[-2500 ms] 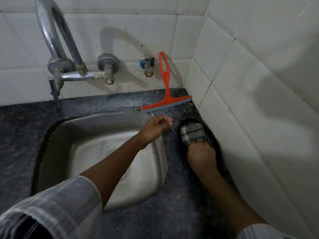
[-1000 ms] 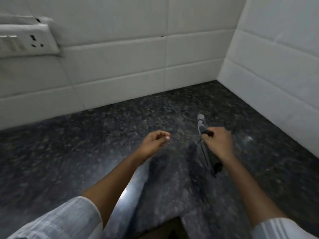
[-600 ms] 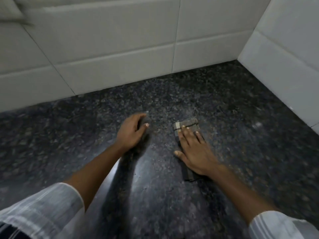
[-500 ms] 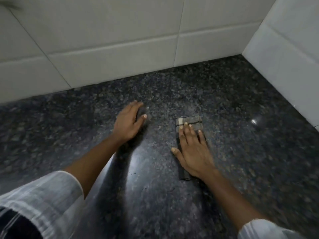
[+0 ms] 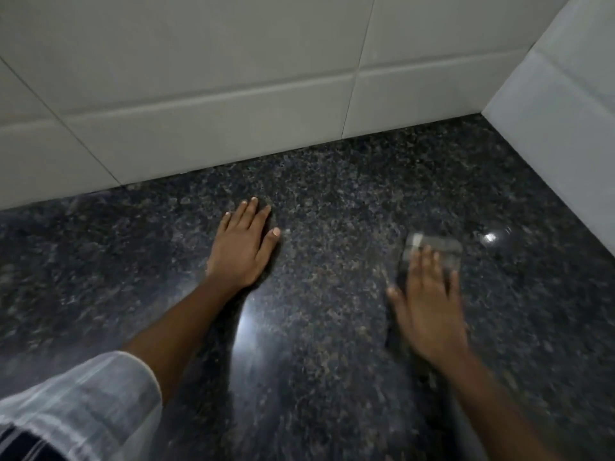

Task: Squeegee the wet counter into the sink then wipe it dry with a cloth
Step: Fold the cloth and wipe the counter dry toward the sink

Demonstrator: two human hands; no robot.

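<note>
dark speckled granite counter point(image 5: 332, 344), glossy with pale glare. plain white tiled wall point(image 5: 206, 78) with thin grey joints. grey checked cloth point(image 5: 432, 247), blurred. pale grey striped sleeve point(image 5: 83, 404).

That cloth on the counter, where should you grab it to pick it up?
Probably by the far end of the cloth, the only part showing past the fingertips of the right hand, which lies flat on top. It lies folded flat on the counter, so pinch that edge from the wall side. The left hand rests apart.
</note>
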